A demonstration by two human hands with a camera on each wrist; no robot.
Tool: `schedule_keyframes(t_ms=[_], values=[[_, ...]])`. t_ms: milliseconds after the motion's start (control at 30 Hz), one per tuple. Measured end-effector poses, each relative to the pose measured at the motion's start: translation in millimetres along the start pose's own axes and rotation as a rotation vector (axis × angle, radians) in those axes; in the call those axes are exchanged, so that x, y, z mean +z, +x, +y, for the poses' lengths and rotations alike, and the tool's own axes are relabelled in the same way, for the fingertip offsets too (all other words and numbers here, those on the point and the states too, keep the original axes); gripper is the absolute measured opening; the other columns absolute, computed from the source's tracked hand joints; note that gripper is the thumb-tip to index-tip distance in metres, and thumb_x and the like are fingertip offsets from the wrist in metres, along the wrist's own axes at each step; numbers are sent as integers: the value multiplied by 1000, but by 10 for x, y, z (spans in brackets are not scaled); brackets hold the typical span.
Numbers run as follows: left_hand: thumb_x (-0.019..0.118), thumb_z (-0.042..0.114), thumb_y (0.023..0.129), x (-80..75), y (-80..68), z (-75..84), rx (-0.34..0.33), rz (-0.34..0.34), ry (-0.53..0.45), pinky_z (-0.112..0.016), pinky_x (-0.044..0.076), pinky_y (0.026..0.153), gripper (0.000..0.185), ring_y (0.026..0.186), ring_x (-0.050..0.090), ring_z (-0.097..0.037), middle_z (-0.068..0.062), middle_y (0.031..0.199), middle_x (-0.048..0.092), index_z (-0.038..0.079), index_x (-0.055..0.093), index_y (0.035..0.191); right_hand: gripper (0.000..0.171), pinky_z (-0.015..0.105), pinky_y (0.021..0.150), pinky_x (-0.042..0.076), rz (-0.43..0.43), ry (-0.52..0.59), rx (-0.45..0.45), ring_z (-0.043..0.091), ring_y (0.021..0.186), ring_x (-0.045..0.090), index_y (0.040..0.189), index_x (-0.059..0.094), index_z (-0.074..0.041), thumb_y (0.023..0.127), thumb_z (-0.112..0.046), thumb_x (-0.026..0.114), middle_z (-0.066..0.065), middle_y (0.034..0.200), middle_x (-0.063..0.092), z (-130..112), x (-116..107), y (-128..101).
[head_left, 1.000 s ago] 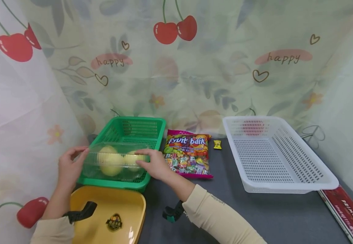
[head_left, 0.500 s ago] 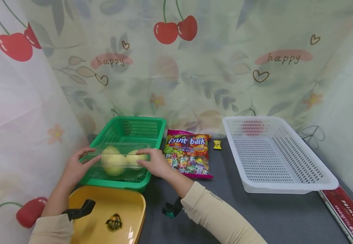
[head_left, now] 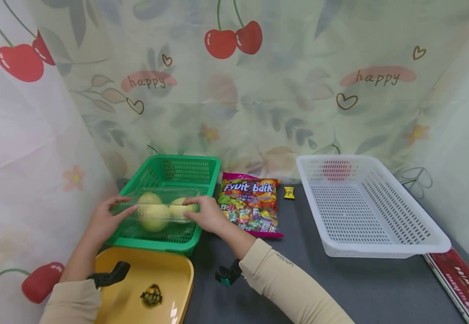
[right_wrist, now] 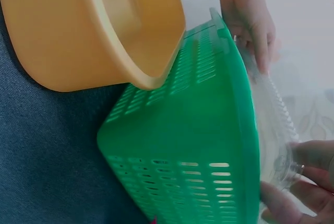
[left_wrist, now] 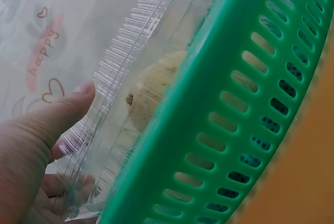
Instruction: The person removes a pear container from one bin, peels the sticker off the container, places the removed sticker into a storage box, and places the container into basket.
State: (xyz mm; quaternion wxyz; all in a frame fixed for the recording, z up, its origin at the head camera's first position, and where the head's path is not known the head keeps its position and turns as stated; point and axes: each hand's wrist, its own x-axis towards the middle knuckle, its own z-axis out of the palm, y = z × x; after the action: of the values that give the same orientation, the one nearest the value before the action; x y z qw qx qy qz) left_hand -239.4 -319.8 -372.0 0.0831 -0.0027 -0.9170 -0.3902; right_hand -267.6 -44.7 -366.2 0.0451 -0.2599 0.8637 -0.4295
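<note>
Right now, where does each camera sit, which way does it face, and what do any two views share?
Head: worn on the head, facing forward and down at the table; both hands hold a clear box over the green basket.
Left wrist: at the left hand, looking along the clear box and the green basket wall.
Right wrist: low, by the right hand, facing the green basket and yellow bowl; the left hand shows beyond.
All three share the green basket and the clear box.
</note>
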Motion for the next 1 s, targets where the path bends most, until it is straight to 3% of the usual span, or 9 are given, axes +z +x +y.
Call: schedule_keyframes(t_ms=[100, 233, 300, 367, 567, 667, 800, 867, 1000], values=[[55, 46, 90, 3, 0, -1, -7, -2, 5, -64, 30, 98, 63, 128, 30, -49, -31, 141, 33, -2, 46, 131, 31, 21, 65, 43, 4, -127, -9, 20, 98, 63, 122, 63, -12, 91, -19, 60, 5, 127, 60, -52, -6, -3], [56, 47, 89, 6, -1, -3, -9, 4, 17, -63, 31, 97, 64, 127, 32, -48, -31, 140, 35, -1, 47, 130, 31, 19, 56, 40, 9, -288, -7, 15, 80, 64, 121, 63, -16, 91, -24, 60, 2, 124, 62, -117, -21, -10], [57, 48, 89, 6, -1, -6, -10, 10, 22, -63, 32, 96, 64, 126, 33, -48, -31, 139, 36, -1, 47, 130, 31, 20, 51, 38, 11, -318, 0, 14, 66, 60, 120, 64, -17, 91, -25, 60, 1, 123, 63, -131, -26, -11], [57, 48, 88, 4, -1, -8, -13, 12, 25, -63, 32, 96, 64, 126, 33, -48, -31, 138, 37, -1, 48, 129, 30, 21, 51, 39, 12, -328, 3, 14, 64, 59, 119, 64, -18, 91, -25, 61, 1, 123, 63, -133, -23, -10], [59, 49, 87, 0, 5, -22, 0, 4, 99, -63, 32, 96, 65, 125, 34, -49, -32, 138, 39, -1, 49, 128, 27, 28, 79, 52, 25, -352, 7, 17, 106, 61, 114, 68, -18, 89, -25, 63, 0, 120, 65, -125, 14, -2], [60, 48, 86, 8, 9, -36, 25, 1, 140, -62, 34, 95, 65, 122, 38, -49, -32, 135, 42, -2, 50, 126, 25, 33, 92, 49, 35, -379, -9, 17, 109, 61, 112, 69, -16, 88, -24, 64, 0, 117, 66, -122, 38, -3], [60, 46, 87, 17, 9, -64, 47, -13, 154, -62, 36, 94, 63, 119, 41, -49, -31, 132, 45, -2, 50, 126, 24, 44, 109, 34, 32, -448, -38, 17, 110, 60, 109, 70, -16, 88, -25, 64, -1, 112, 69, -124, 67, -10], [60, 44, 87, 20, 15, -74, 58, -25, 166, -62, 36, 95, 62, 119, 42, -50, -31, 131, 47, -3, 51, 125, 23, 50, 112, 26, 17, -469, -43, 17, 110, 60, 108, 71, -16, 88, -24, 65, -2, 108, 70, -122, 79, -14], [62, 40, 87, 30, 38, -73, 76, -51, 208, -61, 38, 94, 59, 118, 43, -52, -33, 129, 48, -5, 52, 124, 21, 53, 112, 24, -9, -483, -51, 18, 104, 63, 107, 71, -17, 87, -22, 66, -2, 102, 72, -110, 96, -17]])
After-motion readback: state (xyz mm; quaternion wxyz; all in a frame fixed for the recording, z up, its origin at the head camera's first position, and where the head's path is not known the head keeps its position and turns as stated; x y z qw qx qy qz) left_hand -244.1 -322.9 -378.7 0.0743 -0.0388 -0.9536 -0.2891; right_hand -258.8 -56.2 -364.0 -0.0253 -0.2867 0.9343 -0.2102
